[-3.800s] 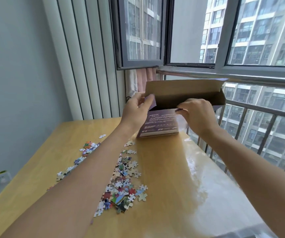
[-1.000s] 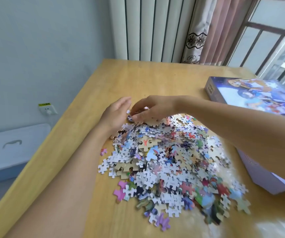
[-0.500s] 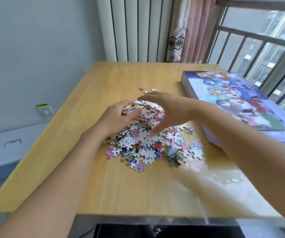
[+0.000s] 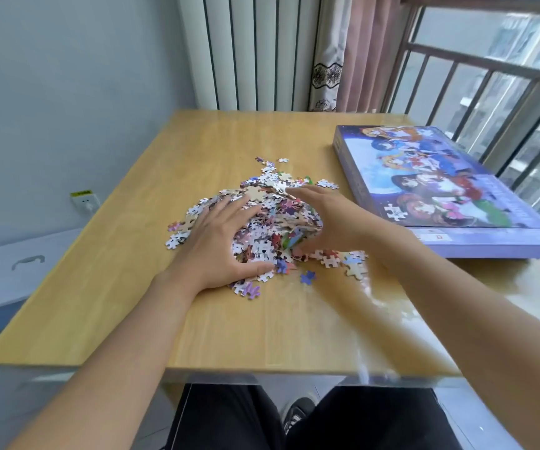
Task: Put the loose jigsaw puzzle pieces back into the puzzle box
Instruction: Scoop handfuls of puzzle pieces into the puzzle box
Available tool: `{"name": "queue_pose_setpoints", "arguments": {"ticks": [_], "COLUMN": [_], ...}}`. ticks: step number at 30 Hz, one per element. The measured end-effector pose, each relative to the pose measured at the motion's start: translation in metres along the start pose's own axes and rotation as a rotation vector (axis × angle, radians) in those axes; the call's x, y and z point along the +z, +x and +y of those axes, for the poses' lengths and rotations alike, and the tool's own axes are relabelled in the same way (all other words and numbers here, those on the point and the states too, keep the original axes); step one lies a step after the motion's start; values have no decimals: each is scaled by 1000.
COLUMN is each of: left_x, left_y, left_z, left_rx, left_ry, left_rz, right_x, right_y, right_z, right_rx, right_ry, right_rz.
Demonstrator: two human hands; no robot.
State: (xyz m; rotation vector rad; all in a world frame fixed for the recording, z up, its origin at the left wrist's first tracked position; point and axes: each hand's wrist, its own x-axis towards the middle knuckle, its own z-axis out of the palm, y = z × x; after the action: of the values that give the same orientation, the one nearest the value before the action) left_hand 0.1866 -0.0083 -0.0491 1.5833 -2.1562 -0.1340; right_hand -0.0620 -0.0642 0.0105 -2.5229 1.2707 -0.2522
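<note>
A heap of loose jigsaw pieces (image 4: 273, 227) lies in the middle of the wooden table (image 4: 262, 326). My left hand (image 4: 219, 243) rests flat on the heap's left side with its fingers spread. Against the heap's right side my right hand (image 4: 330, 222) presses edge-on, fingers straight. Between them the pieces are bunched up. A few stray pieces (image 4: 307, 277) lie near the front and behind the heap. The purple puzzle box (image 4: 440, 183) lies flat to the right, picture side up; one white piece sits on it.
The table's near edge is just above my knees. A window railing (image 4: 489, 79) runs close behind the box on the right. A radiator (image 4: 255, 50) and curtain (image 4: 353, 53) stand behind the table. A white bin (image 4: 18, 271) sits on the floor left.
Both hands have pushed the spread-out pieces inward into a tighter, higher heap. The box lay open at the far edge 3.8 s ago and lies flat at the right now.
</note>
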Motion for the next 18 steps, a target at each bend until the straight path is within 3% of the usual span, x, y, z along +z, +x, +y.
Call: {"name": "queue_pose_setpoints", "arguments": {"ticks": [6, 9, 14, 18], "left_x": [2, 1, 2, 1], "left_y": [-1, 0, 1, 2], "left_z": [-4, -4, -4, 0], "left_rx": [-22, -36, -59, -64], "left_ry": [-160, -201, -214, -224], "left_rz": [165, 191, 180, 170], "right_x": [11, 12, 20, 32], "right_y": [13, 6, 2, 10], "right_z": [-10, -9, 0, 0], "right_rx": [-50, -119, -71, -24], "right_ry": [209, 294, 169, 125], "right_rz": [209, 160, -22, 22]}}
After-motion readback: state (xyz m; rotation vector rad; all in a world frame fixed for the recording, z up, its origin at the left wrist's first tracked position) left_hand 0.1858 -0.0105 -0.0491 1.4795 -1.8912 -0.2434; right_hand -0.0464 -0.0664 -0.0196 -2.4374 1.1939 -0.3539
